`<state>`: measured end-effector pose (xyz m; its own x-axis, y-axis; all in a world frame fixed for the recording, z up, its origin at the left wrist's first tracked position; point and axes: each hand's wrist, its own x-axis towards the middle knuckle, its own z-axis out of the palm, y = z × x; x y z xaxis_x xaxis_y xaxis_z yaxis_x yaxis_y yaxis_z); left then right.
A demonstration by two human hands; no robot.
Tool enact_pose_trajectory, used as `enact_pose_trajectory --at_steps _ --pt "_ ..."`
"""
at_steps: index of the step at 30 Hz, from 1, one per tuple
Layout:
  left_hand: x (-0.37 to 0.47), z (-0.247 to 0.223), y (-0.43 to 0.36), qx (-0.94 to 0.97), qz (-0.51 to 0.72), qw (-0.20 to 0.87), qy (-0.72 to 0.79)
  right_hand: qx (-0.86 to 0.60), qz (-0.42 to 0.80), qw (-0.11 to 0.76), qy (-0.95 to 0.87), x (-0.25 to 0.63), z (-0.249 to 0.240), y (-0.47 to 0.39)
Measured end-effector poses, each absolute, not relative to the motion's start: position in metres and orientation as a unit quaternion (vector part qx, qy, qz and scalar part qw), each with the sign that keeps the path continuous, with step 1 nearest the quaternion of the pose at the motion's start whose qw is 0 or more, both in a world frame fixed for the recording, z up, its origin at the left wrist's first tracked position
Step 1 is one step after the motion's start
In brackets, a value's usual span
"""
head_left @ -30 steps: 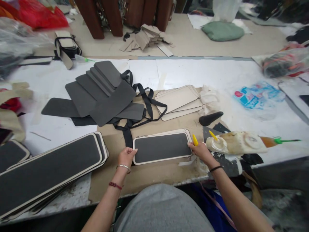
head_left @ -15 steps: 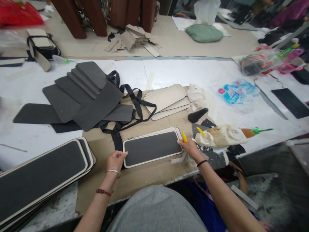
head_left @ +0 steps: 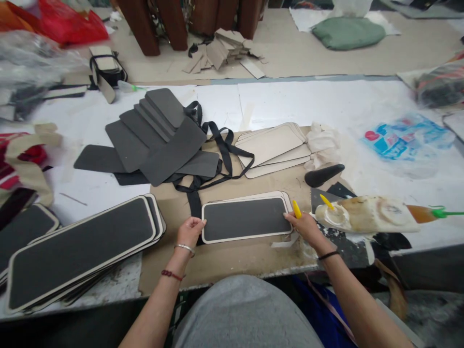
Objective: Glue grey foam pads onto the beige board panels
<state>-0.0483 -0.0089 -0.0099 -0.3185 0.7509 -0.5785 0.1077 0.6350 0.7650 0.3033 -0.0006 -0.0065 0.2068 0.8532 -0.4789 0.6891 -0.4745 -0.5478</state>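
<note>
A dark rectangular panel with a cream border (head_left: pixel 246 218) lies on top of similar cream-edged pieces, on brown board. My left hand (head_left: pixel 190 232) pinches its left end between thumb and fingers. At the right end, my right hand (head_left: pixel 304 224) holds the panel's edge with its fingertips, and a yellow pointed tool (head_left: pixel 297 209) sticks up from that hand. Behind the panel are a fan of cream pieces (head_left: pixel 271 145) and a black strap (head_left: pixel 226 150). A pile of dark grey panels (head_left: pixel 174 150) lies behind to the left.
Long bordered panels (head_left: pixel 83 251) are stacked at the left front. On the right are a glue-smeared bottle (head_left: pixel 380 212), a black curved object (head_left: pixel 324 175) and a blue-printed plastic bag (head_left: pixel 406 137). Cardboard scraps (head_left: pixel 221 50) and a green pouch (head_left: pixel 348 33) lie at the back.
The view has shifted left, so things appear farther right, and more of the long panels shows. Both hands keep their hold on the panel's ends.
</note>
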Motion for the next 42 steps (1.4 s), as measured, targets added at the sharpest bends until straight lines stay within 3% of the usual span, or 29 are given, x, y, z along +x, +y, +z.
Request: enact_pose_trajectory --at_steps 15,42 --pt "-0.046 -0.015 -0.007 0.275 0.334 0.503 0.748 -0.785 0.367 0.076 -0.493 0.303 -0.007 0.002" --pt "-0.042 -0.006 -0.009 0.294 0.302 0.503 0.754 -0.757 0.420 0.144 -0.480 0.305 -0.001 0.000"
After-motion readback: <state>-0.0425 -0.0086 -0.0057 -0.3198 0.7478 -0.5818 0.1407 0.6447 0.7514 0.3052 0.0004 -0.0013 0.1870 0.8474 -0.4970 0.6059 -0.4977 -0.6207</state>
